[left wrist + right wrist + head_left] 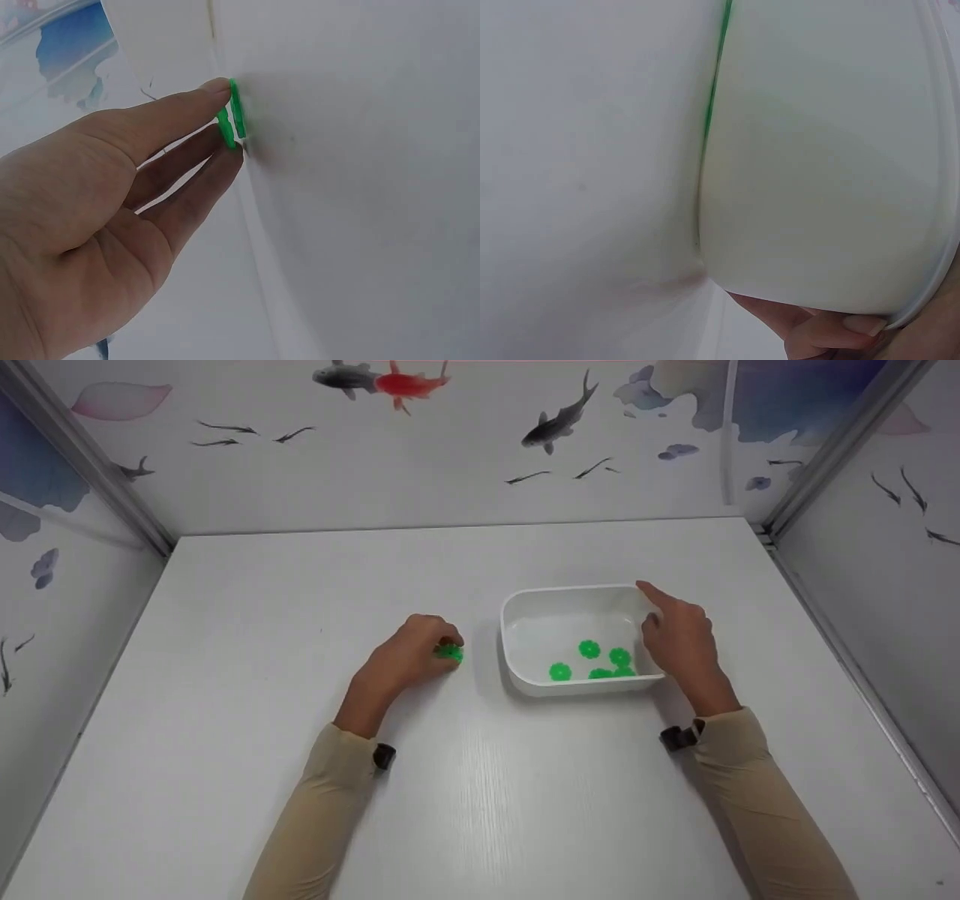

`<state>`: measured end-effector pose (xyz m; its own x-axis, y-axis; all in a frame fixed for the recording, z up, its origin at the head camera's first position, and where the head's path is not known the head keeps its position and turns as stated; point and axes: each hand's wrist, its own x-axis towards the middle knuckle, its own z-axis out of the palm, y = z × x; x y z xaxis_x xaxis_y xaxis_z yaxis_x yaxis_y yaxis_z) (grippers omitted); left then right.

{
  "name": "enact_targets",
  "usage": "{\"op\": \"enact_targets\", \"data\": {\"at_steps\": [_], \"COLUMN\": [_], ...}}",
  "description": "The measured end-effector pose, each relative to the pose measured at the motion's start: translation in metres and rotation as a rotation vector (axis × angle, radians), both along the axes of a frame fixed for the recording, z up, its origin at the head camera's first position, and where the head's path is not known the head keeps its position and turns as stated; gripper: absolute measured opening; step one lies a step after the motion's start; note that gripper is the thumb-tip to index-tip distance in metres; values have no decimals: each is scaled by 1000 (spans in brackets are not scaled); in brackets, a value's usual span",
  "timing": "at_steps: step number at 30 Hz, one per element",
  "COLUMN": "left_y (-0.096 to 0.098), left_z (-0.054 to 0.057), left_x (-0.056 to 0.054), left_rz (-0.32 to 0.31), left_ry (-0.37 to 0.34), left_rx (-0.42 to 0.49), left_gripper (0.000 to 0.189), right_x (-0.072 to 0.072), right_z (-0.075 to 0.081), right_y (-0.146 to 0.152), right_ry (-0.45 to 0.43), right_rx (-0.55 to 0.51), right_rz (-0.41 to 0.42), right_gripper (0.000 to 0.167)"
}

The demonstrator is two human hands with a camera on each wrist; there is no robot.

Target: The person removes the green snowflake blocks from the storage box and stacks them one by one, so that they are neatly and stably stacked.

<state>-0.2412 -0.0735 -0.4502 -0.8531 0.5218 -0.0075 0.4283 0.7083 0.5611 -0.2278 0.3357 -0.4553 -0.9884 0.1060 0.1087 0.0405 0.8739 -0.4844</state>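
My left hand (409,654) is left of the white tub, low over the table. Thumb and fingertips pinch green flower-shaped plastic discs (451,653); the left wrist view shows two thin green pieces (238,109) side by side at the fingertips. At the tub's right end, my right hand (681,641) grips the rim of the white plastic tub (585,688), the index finger stretched toward the far corner. Several more green discs (589,649) lie inside, mostly toward the near wall, which partly hides some. From the right wrist, the tub's side wall (817,172) covers much of the view.
Both hands work over a white table (465,795). Panels printed with fish (559,426) and petals enclose it at the back and sides, with metal corner posts (847,446) at the back. Dark wrist straps (679,737) sit at the sleeve cuffs.
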Motion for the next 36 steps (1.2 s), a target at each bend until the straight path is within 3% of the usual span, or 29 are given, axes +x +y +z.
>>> {"op": "enact_targets", "data": {"at_steps": [36], "left_y": [4], "left_z": [-1], "left_x": [0], "left_rz": [-23], "left_ry": [5], "left_rx": [-27], "left_gripper": [26], "right_x": [1], "right_z": [3], "right_y": [-2], "right_ry": [-47], "right_rx": [-7], "right_rz": [-19], "right_gripper": [61]}}
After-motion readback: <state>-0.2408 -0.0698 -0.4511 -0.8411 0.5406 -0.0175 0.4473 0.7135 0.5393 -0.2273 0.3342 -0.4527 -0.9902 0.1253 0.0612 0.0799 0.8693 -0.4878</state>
